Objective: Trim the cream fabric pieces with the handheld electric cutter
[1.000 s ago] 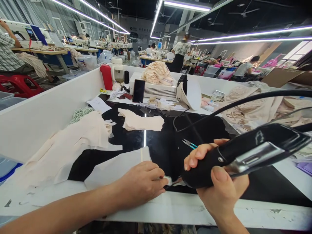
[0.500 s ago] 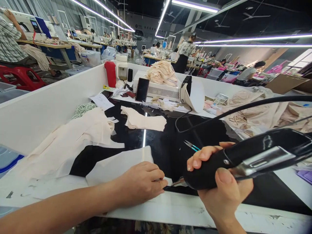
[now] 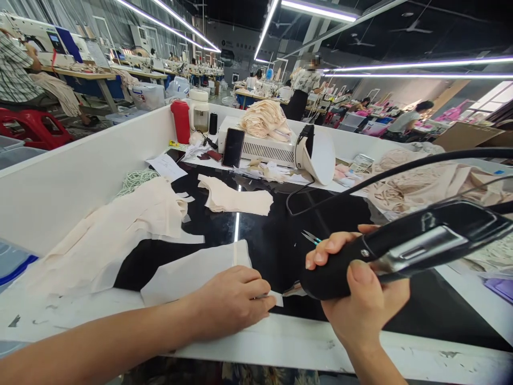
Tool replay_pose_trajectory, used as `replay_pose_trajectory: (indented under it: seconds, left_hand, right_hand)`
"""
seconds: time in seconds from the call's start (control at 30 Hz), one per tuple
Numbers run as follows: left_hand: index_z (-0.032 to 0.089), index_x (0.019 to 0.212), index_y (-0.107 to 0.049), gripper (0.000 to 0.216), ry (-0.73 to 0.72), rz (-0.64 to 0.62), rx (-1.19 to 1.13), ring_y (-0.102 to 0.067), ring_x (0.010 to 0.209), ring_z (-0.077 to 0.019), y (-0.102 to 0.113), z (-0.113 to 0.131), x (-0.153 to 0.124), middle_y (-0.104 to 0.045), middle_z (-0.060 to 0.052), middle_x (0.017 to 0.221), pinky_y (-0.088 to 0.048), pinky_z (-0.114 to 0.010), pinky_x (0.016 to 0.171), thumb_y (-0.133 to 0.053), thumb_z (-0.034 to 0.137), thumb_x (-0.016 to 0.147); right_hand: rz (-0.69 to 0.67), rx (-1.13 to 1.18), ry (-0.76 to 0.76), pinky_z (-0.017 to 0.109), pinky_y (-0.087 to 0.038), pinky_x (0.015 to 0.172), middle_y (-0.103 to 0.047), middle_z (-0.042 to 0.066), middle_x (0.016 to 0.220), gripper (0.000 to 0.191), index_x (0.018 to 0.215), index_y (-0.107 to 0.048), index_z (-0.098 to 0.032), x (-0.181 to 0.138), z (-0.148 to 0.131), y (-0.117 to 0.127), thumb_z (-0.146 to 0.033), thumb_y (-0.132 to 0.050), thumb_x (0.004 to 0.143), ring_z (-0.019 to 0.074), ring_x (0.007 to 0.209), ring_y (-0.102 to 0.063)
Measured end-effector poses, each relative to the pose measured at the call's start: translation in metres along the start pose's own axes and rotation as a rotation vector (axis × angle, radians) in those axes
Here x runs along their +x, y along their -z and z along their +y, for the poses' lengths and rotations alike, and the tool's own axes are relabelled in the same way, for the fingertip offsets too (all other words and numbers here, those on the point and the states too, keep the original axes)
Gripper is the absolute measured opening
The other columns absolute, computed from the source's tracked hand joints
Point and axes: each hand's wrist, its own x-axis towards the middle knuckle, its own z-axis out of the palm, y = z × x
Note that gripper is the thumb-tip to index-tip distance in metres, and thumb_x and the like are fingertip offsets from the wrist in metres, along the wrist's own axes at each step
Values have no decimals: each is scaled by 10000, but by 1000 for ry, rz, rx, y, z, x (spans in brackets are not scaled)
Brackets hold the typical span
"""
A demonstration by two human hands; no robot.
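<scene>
The right hand (image 3: 363,307) stays clamped on the cutter (image 3: 404,248); its tip has barely shifted, so the cut seems to advance little. At its 9 o'clock, the left hand (image 3: 230,302), fingers together, still presses the fabric (image 3: 188,275) flat at the table (image 3: 280,342) edge.

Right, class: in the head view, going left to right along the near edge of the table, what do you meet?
Beige fabric sheet → white fabric piece → left hand, resting on that piece → right hand, gripping the black corded tool, whose body runs on to the right.
</scene>
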Motion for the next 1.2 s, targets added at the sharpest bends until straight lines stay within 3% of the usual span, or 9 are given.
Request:
replay_pose_trajectory:
  seconds: [0.27,0.53,0.73,0.97,1.2]
  left_hand:
    - [161,1140,-686,92,-5,12,4,-647,902,-181,-1,0,-1,-683,-36,957,-576,-307,859,-607,179,1096]
    - [149,1138,-692,97,-13,31,-10,-647,901,-186,1,0,0,-689,-35,964,-583,-311,863,-609,164,1091]
    - [156,1141,-693,89,-17,-10,3,-668,941,-193,0,-1,0,-700,-54,991,-591,-315,886,-631,192,1088]
    - [157,1138,-702,106,-28,19,17,-662,914,-186,-2,-2,-2,-699,-56,979,-591,-313,875,-608,160,1088]
    - [143,1167,-690,117,-38,3,-12,-677,961,-191,0,-2,-1,-712,-53,1022,-604,-328,903,-629,214,1096]
  right_hand:
    - [-24,-13,-9,300,-599,500,-706,-38,795,367,1128,-661,-265,0,-1,-1,-307,-886,842,147,564,-651]
    - [-25,9,-24,288,-577,457,-666,-41,775,421,1121,-664,-266,-5,-9,0,-399,-916,812,149,551,-639]
    - [-44,6,-31,293,-599,494,-690,-41,785,340,1120,-669,-270,-8,-8,-1,-323,-884,862,142,564,-650]
    - [18,-8,17,299,-573,477,-671,-43,795,409,1145,-636,-270,-3,-3,-2,-377,-881,835,148,554,-634]
    - [-7,-49,30,302,-581,503,-677,-44,799,389,1153,-630,-272,-3,3,-3,-352,-867,855,142,564,-634]
